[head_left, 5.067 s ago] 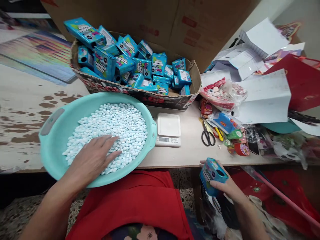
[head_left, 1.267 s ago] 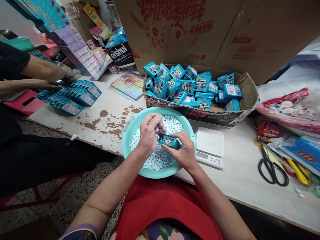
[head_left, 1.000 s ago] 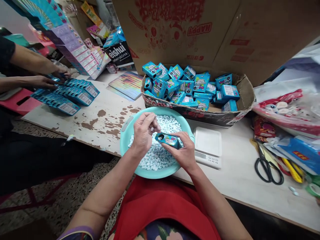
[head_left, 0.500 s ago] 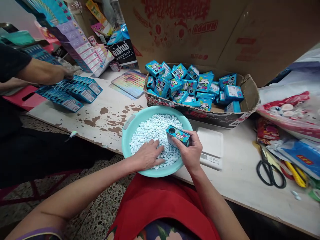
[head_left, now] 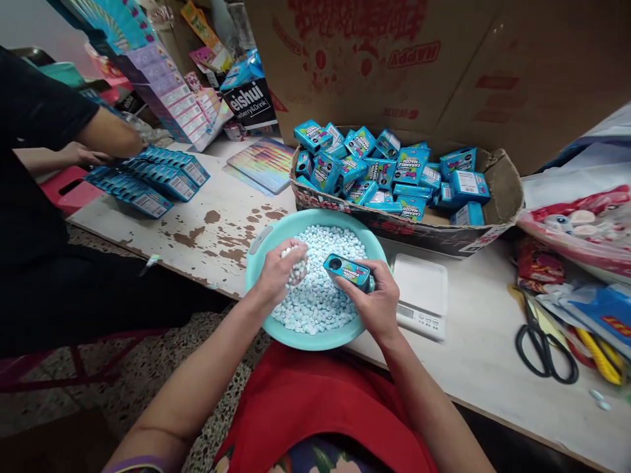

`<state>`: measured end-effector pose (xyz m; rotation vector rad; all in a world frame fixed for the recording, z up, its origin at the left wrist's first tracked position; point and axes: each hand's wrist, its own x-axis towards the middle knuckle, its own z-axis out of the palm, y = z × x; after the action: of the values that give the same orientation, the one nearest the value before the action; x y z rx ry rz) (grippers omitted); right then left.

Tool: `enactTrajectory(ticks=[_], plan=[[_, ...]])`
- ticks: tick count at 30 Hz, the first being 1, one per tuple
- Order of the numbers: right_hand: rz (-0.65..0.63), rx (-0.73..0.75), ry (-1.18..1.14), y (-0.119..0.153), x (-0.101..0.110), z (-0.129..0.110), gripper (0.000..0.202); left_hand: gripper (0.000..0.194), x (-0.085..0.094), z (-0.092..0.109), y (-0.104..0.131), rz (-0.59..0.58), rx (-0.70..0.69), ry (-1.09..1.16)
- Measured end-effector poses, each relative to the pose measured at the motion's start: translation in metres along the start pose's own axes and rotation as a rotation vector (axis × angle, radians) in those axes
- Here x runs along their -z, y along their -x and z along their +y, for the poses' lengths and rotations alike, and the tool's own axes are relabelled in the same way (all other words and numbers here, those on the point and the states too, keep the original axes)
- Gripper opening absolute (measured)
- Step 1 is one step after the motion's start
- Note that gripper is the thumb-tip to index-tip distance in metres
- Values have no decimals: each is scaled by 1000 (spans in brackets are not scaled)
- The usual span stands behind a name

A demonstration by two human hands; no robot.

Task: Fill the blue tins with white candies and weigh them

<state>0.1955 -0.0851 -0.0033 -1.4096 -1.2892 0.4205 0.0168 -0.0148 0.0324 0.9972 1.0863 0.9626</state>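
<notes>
Over the left part of the turquoise basin (head_left: 266, 328), my left hand (head_left: 277, 272) is cupped around a handful of small candies (head_left: 297, 268), pale white-blue in colour. More loose candies (head_left: 315, 312) fill the basin. In my right hand (head_left: 378, 299) is a small blue candy box (head_left: 348, 270), gripped by its sides above the basin's right half. A dark round hole shows at the left end of its top face. The two hands are apart, with the box to the right of the handful.
Behind the basin, an open cardboard carton (head_left: 503, 190) holds many blue boxes. A white scale (head_left: 421, 289) stands right of the basin, with black scissors (head_left: 545, 345) farther right. At left, a co-worker's arm (head_left: 111, 131) is by rows of blue boxes (head_left: 162, 180).
My left hand has risen out of the candies with a handful, turning and moving up and left. The box in my right hand is tilted slightly differently. The co-worker's arm has shifted.
</notes>
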Motion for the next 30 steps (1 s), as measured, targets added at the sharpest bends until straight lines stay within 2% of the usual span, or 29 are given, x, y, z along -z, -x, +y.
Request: enactTrajectory(ticks=[3, 7, 12, 16, 21, 30], plan=[[-48, 78, 25, 0, -1, -1, 31, 27, -21, 17, -4, 4, -5, 354], [-89, 149, 23, 0, -3, -3, 32, 23, -43, 25, -10, 46, -15, 504], [-85, 167, 17, -1, -2, -5, 33, 26, -51, 22, -12, 66, -68, 488], [-85, 148, 3, -2, -3, -5, 33, 29, -54, 23, -10, 60, -114, 431], [-85, 130, -25, -1, -3, -4, 35, 23, -57, 23, -7, 50, -182, 360], [-104, 132, -52, 0, -2, -6, 37, 23, -57, 25, -2, 38, -222, 330]])
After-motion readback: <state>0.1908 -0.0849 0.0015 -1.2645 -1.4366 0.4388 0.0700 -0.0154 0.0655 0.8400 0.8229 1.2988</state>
